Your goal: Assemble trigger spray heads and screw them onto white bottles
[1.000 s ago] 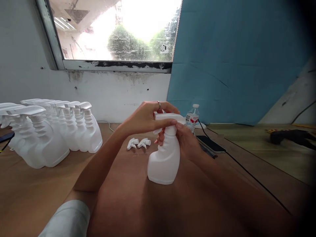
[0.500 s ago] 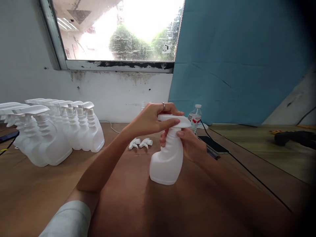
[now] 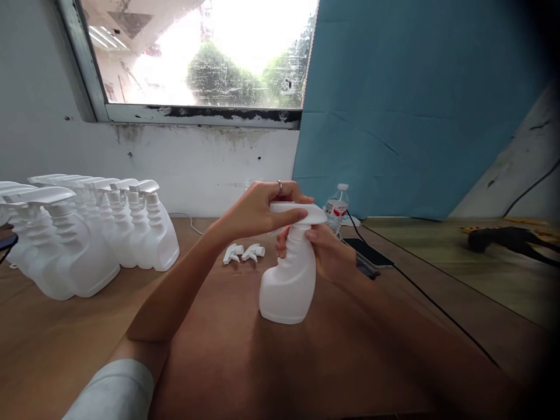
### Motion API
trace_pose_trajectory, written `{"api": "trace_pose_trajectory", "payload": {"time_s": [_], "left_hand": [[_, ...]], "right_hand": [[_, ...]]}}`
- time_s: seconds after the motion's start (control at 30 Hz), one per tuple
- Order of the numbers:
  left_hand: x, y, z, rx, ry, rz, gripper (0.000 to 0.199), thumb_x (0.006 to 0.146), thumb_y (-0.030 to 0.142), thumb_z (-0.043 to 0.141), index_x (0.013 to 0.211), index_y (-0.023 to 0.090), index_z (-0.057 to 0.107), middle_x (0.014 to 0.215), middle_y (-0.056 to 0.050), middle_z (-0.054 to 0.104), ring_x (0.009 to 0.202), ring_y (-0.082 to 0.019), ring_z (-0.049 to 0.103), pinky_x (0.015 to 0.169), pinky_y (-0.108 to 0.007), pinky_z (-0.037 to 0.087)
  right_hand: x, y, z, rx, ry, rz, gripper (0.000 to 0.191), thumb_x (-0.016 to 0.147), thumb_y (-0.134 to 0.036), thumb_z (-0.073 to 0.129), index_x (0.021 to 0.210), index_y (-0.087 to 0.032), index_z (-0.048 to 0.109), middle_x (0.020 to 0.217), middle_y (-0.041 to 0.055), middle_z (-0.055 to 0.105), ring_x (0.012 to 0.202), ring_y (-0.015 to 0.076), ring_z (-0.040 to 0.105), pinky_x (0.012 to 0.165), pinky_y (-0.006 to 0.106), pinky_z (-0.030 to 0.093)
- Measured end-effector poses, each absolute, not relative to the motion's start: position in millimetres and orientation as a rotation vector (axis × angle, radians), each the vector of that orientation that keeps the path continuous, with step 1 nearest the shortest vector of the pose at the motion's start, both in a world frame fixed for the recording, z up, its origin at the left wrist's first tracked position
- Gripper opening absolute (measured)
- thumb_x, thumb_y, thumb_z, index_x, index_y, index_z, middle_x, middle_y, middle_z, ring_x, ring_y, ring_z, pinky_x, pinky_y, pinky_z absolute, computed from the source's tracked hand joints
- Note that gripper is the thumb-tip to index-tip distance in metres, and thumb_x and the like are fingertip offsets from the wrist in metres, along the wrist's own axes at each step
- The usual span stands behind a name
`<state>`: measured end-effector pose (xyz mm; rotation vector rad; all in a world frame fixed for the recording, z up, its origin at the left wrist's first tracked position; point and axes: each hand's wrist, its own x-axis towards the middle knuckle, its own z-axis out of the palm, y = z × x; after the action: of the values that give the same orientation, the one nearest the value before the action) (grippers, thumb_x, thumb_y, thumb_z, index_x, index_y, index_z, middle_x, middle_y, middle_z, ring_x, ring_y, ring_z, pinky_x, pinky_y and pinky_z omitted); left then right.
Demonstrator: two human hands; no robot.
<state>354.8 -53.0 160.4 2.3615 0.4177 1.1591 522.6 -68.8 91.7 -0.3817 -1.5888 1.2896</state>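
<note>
With your left hand [image 3: 280, 211] clasping the head [image 3: 317, 216] and right hand [image 3: 335, 255] the bottle [image 3: 287, 291], you're seemingly fitting them, which calls for steady bracing next.

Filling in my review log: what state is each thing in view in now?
White bottle: upright.
Spray head: on the bottle's neck, tightness unclear.
Left hand: closed on the spray head.
Right hand: closed around the bottle's neck.
Two trigger parts: lying loose.
Grouped spray bottles: upright.
Water bottle: upright, capped.
Phone: flat, screen dark.
</note>
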Motion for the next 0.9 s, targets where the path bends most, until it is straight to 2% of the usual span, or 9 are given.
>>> {"api": "trace_pose_trajectory", "payload": {"time_s": [0.17,0.3,0.47,0.63,0.73,0.9], "left_hand": [[353.3,-54.0,161.0,2.365,0.428,1.147,0.01,0.081,0.023,0.062,0.077,0.015,0.059,0.091,-0.006,0.071,0.104,-0.02,0.064,0.076,-0.025,0.05],[352.6,-55.4,162.0,2.371,0.458,1.146,0.012,0.081,0.026,0.062,0.082,0.014,0.062,0.098,-0.008,0.069,0.098,-0.019,0.065,0.075,-0.025,0.05],[353.0,-55.3,161.7,2.371,0.427,1.142,0.014,0.082,0.025,0.062,0.087,0.012,0.064,0.092,-0.008,0.069,0.095,-0.019,0.066,0.072,-0.024,0.049],[352.8,-53.8,160.7,2.341,0.389,1.126,0.012,0.082,0.024,0.063,0.085,0.012,0.062,0.093,-0.008,0.069,0.098,-0.02,0.065,0.069,-0.023,0.048],[353.0,-53.8,160.9,2.331,0.378,1.114,0.011,0.081,0.023,0.062,0.084,0.012,0.062,0.092,-0.008,0.07,0.1,-0.02,0.064,0.07,-0.022,0.047],[353.4,-55.1,161.6,2.328,0.414,1.112,0.01,0.081,0.022,0.062,0.084,0.013,0.062,0.096,-0.008,0.07,0.093,-0.016,0.066,0.073,-0.023,0.048]], "right_hand": [[523.0,-67.0,89.7,-0.452,-1.606,1.207,0.018,0.078,-0.033,0.066,0.077,-0.015,0.061,0.068,0.0048,0.062,0.062,0.017,0.059,0.057,0.03,0.048],[523.1,-66.5,90.8,-0.333,-1.587,1.308,0.027,0.076,-0.042,0.064,0.084,-0.017,0.06,0.074,0.0062,0.064,0.063,0.018,0.059,0.057,0.032,0.05],[522.9,-65.5,90.7,-0.391,-1.619,1.262,0.021,0.08,-0.036,0.064,0.079,-0.015,0.061,0.07,0.0057,0.063,0.061,0.0167,0.059,0.058,0.031,0.05],[524.8,-64.7,89.7,-0.286,-1.616,1.311,0.027,0.082,-0.042,0.06,0.085,-0.016,0.062,0.078,0.0084,0.064,0.069,0.0201,0.062,0.059,0.033,0.052],[523.6,-65.2,88.7,-0.296,-1.603,1.304,0.025,0.083,-0.041,0.062,0.083,-0.016,0.061,0.074,0.007,0.063,0.068,0.0195,0.062,0.057,0.032,0.051],[518.4,-66.5,87.5,-0.304,-1.585,1.259,0.019,0.082,-0.035,0.065,0.079,-0.016,0.061,0.067,0.0034,0.059,0.062,0.0165,0.057,0.055,0.03,0.047]]}}
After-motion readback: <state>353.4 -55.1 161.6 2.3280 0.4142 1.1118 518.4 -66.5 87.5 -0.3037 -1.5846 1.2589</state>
